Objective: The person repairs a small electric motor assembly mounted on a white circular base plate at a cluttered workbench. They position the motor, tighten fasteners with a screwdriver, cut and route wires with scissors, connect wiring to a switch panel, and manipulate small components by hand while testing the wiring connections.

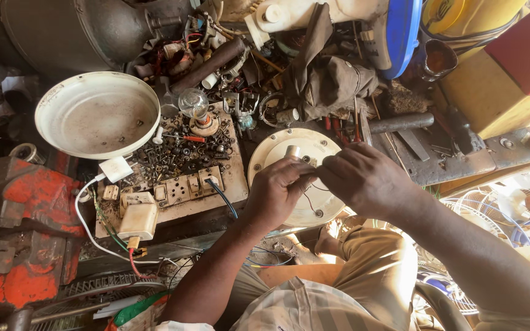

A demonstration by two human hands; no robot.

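The round cream motor housing (289, 178) — scuffed, metal hub at its centre — lies just right of the socket board (173, 184). My left hand (275, 191) and right hand (363, 179) pinch thin wires (310, 200) over it.

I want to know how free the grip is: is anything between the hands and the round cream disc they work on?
Nothing visible is. The left hand and right hand both rest directly on the round cream disc, fingers meeting over thin wires there. The screw-strewn board lies beside it, to the left.
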